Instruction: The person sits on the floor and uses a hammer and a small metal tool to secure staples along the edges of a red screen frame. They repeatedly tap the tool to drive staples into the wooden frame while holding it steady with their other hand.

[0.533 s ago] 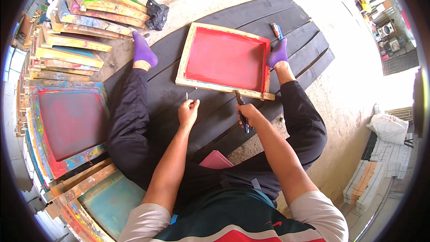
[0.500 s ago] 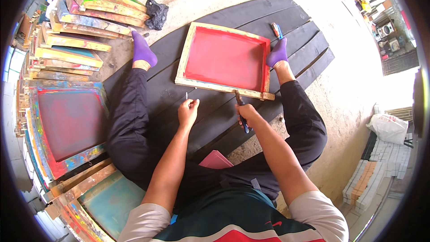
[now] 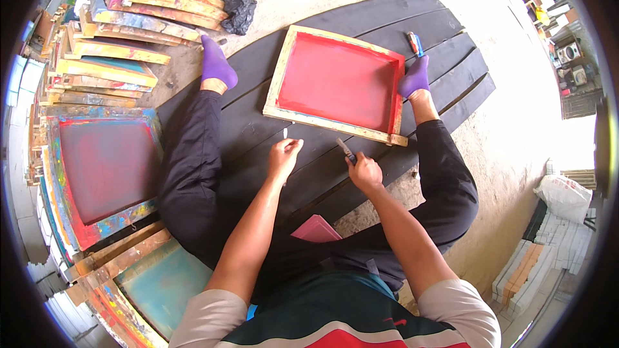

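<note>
I sit on black planks [image 3: 361,26] with my legs spread, purple socks on both feet. Between my feet lies a wooden printing frame [image 3: 335,84] with a red mesh. My left hand [image 3: 284,156] is just in front of the frame's near edge and pinches a small thin pale piece [image 3: 285,133] between its fingertips. My right hand [image 3: 363,171] is beside it, closed around a slim dark tool [image 3: 346,150] that points toward the frame. A pink flat thing [image 3: 316,229] rests near my lap.
Many paint-stained wooden frames are stacked at the left [image 3: 109,51], one with a dark red mesh [image 3: 106,161] and one teal [image 3: 161,280]. A black bag [image 3: 237,9] lies at the back. A blue-and-red marker-like thing [image 3: 414,43] lies by my right foot. Bundles [image 3: 554,238] stand at right.
Both hands stay near the frame's front edge; they have shifted only slightly. The frame and legs have not moved.
</note>
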A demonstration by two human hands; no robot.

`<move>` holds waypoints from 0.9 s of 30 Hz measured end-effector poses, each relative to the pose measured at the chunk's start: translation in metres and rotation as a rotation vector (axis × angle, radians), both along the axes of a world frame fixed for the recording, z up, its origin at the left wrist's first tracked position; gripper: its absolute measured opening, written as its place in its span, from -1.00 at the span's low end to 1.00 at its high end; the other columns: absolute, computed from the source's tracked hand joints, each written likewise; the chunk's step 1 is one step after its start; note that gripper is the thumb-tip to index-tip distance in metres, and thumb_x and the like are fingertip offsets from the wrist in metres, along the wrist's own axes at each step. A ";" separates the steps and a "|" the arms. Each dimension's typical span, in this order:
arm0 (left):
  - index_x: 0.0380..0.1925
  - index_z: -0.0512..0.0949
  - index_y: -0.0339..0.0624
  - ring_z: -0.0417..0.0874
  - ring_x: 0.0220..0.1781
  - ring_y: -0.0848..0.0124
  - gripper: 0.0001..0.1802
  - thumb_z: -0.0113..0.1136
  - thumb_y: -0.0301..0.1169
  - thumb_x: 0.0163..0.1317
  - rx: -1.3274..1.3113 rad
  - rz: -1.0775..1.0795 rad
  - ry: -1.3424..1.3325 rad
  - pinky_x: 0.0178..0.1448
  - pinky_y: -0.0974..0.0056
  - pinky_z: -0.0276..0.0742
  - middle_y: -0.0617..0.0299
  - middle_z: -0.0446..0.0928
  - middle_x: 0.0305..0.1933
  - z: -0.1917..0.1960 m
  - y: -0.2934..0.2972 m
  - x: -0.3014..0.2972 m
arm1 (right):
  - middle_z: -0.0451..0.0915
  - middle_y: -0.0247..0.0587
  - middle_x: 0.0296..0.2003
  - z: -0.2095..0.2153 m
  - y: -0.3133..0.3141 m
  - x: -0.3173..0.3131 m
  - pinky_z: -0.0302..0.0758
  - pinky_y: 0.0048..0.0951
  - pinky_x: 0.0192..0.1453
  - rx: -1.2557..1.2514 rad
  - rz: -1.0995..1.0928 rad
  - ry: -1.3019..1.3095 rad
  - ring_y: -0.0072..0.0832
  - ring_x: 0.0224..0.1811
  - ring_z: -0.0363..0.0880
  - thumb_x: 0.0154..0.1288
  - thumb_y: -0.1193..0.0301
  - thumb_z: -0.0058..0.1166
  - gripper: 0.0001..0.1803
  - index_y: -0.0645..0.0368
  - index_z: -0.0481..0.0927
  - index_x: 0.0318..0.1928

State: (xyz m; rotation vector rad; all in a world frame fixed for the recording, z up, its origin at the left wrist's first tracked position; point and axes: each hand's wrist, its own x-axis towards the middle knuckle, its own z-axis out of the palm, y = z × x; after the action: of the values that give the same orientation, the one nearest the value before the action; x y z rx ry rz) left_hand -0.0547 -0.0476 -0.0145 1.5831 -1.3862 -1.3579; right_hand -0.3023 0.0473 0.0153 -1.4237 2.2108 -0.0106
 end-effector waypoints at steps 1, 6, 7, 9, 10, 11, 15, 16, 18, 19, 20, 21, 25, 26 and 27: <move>-0.18 0.76 -0.21 0.46 -0.54 0.65 -0.68 0.36 -0.15 0.39 0.108 -0.064 0.135 -0.48 0.45 0.37 0.32 0.65 -0.40 0.005 -0.001 0.000 | 0.74 0.23 -0.20 0.012 -0.001 0.013 0.67 0.10 -0.01 -0.005 0.040 -0.032 0.15 -0.11 0.75 0.46 -0.02 0.10 -0.53 0.18 0.61 -0.07; -0.13 0.73 -0.17 0.37 -0.65 0.69 -0.73 0.38 -0.19 0.39 0.434 -0.062 0.376 -0.63 0.49 0.29 0.30 0.66 -0.34 0.022 -0.009 0.006 | 0.74 0.21 -0.27 0.018 -0.014 0.060 0.67 0.11 -0.04 -0.032 0.164 -0.149 0.17 -0.16 0.75 0.44 -0.02 0.12 -0.54 0.16 0.62 -0.07; -0.15 0.73 -0.18 0.37 -0.67 0.68 -0.74 0.39 -0.21 0.38 0.438 -0.043 0.390 -0.65 0.48 0.30 0.29 0.67 -0.35 0.020 -0.010 0.012 | 0.75 0.21 -0.27 0.019 -0.018 0.068 0.67 0.11 -0.03 -0.018 0.181 -0.165 0.17 -0.16 0.75 0.44 -0.01 0.13 -0.54 0.17 0.62 -0.06; -0.15 0.72 -0.19 0.37 -0.67 0.68 -0.76 0.38 -0.24 0.38 0.456 -0.006 0.353 -0.65 0.47 0.30 0.28 0.67 -0.34 0.018 -0.017 0.027 | 0.75 0.21 -0.25 0.023 -0.029 0.081 0.66 0.11 0.01 0.005 0.215 -0.197 0.17 -0.14 0.75 0.44 0.01 0.13 -0.54 0.18 0.63 -0.03; -0.15 0.72 -0.20 0.38 -0.67 0.67 -0.77 0.38 -0.26 0.38 0.467 0.014 0.336 -0.65 0.47 0.31 0.28 0.67 -0.34 0.018 -0.021 0.034 | 0.74 0.22 -0.23 0.025 -0.035 0.085 0.65 0.11 0.04 0.018 0.233 -0.224 0.17 -0.10 0.74 0.45 0.02 0.13 -0.54 0.20 0.63 -0.02; -0.19 0.70 -0.19 0.38 -0.65 0.67 -0.79 0.37 -0.27 0.39 0.463 0.016 0.304 -0.64 0.46 0.31 0.29 0.65 -0.34 0.019 -0.025 0.041 | 0.74 0.23 -0.21 0.026 -0.040 0.089 0.63 0.11 0.07 0.031 0.251 -0.253 0.18 -0.07 0.73 0.45 0.03 0.14 -0.53 0.22 0.64 -0.01; -0.25 0.64 -0.17 0.38 -0.62 0.66 -0.79 0.36 -0.25 0.39 0.434 0.056 0.241 -0.60 0.44 0.31 0.33 0.61 -0.37 0.021 -0.038 0.060 | 0.72 0.28 -0.16 0.016 -0.061 0.102 0.59 0.10 0.14 0.034 0.309 -0.429 0.20 0.01 0.69 0.44 0.05 0.14 -0.50 0.29 0.64 0.01; -0.25 0.64 -0.17 0.38 -0.62 0.66 -0.78 0.36 -0.24 0.40 0.421 0.075 0.234 -0.59 0.44 0.31 0.34 0.60 -0.38 0.019 -0.041 0.064 | 0.72 0.29 -0.15 0.013 -0.067 0.106 0.58 0.09 0.14 0.034 0.321 -0.489 0.21 0.03 0.68 0.44 0.04 0.14 -0.49 0.30 0.64 0.03; -0.25 0.63 -0.16 0.38 -0.62 0.65 -0.77 0.35 -0.23 0.40 0.396 0.109 0.219 -0.59 0.43 0.31 0.36 0.58 -0.39 0.015 -0.050 0.070 | 0.71 0.26 -0.20 0.008 -0.074 0.113 0.57 0.02 0.08 0.048 0.309 -0.590 0.13 -0.02 0.69 0.45 0.04 0.15 -0.49 0.31 0.64 -0.01; -0.26 0.61 -0.15 0.37 -0.62 0.64 -0.76 0.34 -0.22 0.41 0.383 0.128 0.212 -0.58 0.41 0.31 0.39 0.55 -0.41 0.014 -0.055 0.073 | 0.71 0.21 -0.26 0.006 -0.076 0.117 0.57 -0.03 0.02 0.063 0.286 -0.628 0.05 -0.10 0.70 0.45 0.04 0.15 -0.51 0.31 0.65 -0.05; -0.28 0.62 -0.18 0.37 -0.61 0.65 -0.74 0.34 -0.21 0.41 0.365 0.159 0.173 -0.58 0.42 0.31 0.41 0.52 -0.46 0.014 -0.060 0.075 | 0.70 0.16 -0.32 0.006 -0.078 0.118 0.57 -0.09 -0.03 0.079 0.262 -0.666 -0.04 -0.18 0.72 0.46 0.04 0.15 -0.52 0.30 0.65 -0.10; -0.31 0.62 -0.19 0.38 -0.60 0.66 -0.73 0.36 -0.21 0.40 0.325 0.161 0.141 -0.58 0.42 0.29 0.42 0.51 -0.49 0.014 -0.066 0.079 | 0.69 0.12 -0.32 0.002 -0.081 0.119 0.58 -0.09 -0.06 0.136 0.246 -0.706 -0.09 -0.20 0.70 0.46 0.02 0.15 -0.48 0.32 0.64 -0.08; -0.47 0.63 -0.29 0.54 -0.50 0.50 -0.62 0.42 -0.18 0.33 0.020 0.252 -0.128 -0.38 0.23 0.43 0.30 0.59 -0.53 0.005 -0.087 0.092 | 0.60 -0.13 -0.35 -0.004 -0.081 0.120 0.57 -0.19 -0.21 0.296 0.077 -0.939 -0.34 -0.29 0.58 0.45 -0.06 0.16 -0.41 0.34 0.62 -0.07; -0.48 0.63 -0.32 0.58 -0.48 0.46 -0.60 0.42 -0.17 0.32 -0.042 0.250 -0.224 -0.33 0.20 0.46 0.25 0.62 -0.52 0.006 -0.089 0.093 | 0.57 -0.21 -0.37 -0.004 -0.078 0.119 0.56 -0.23 -0.26 0.318 0.001 -1.013 -0.41 -0.33 0.53 0.45 -0.07 0.16 -0.41 0.32 0.62 -0.09; -0.46 0.65 -0.33 0.59 -0.47 0.45 -0.60 0.42 -0.16 0.32 -0.049 0.226 -0.230 -0.32 0.20 0.46 0.23 0.63 -0.52 0.007 -0.088 0.091 | 0.60 -0.26 -0.31 -0.006 -0.078 0.117 0.57 -0.26 -0.23 0.346 -0.015 -1.021 -0.46 -0.29 0.53 0.47 -0.06 0.15 -0.46 0.27 0.62 -0.07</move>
State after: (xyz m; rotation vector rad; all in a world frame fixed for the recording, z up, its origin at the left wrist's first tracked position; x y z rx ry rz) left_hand 0.0361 -0.1357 -0.0073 1.8454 -1.3128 -1.0276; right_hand -0.1858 -0.0303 0.0094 -0.8916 1.2912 -0.2805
